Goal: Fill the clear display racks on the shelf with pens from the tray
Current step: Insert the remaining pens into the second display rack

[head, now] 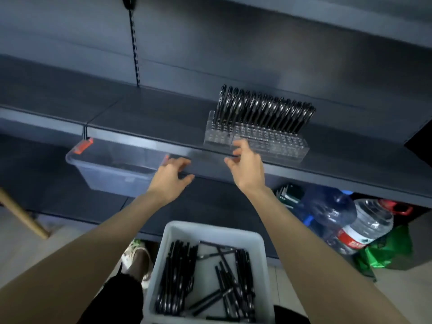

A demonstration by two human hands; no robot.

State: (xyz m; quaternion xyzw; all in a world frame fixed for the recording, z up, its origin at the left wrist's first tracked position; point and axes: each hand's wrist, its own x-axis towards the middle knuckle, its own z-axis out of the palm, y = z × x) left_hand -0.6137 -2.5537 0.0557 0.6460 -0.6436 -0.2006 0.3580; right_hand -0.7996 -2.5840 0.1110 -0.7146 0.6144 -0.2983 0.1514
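A clear rack [275, 146] is sitting at the front edge of the shelf [140, 118], with black pens [264, 111] standing in its back rows and its front rows showing bare holes. The right hand [247, 169] is reaching up to the rack's front left corner, fingers curled; whether its grip is grasping the rack I cannot tell. The left hand [170, 176] is hovering at the shelf edge beside a clear bin [109, 174], grip released. More loose pens [177, 277] are lying in the white tray [210, 230] below.

The tray [205, 226] is cut off below; the right hand [247, 167] is blurred.
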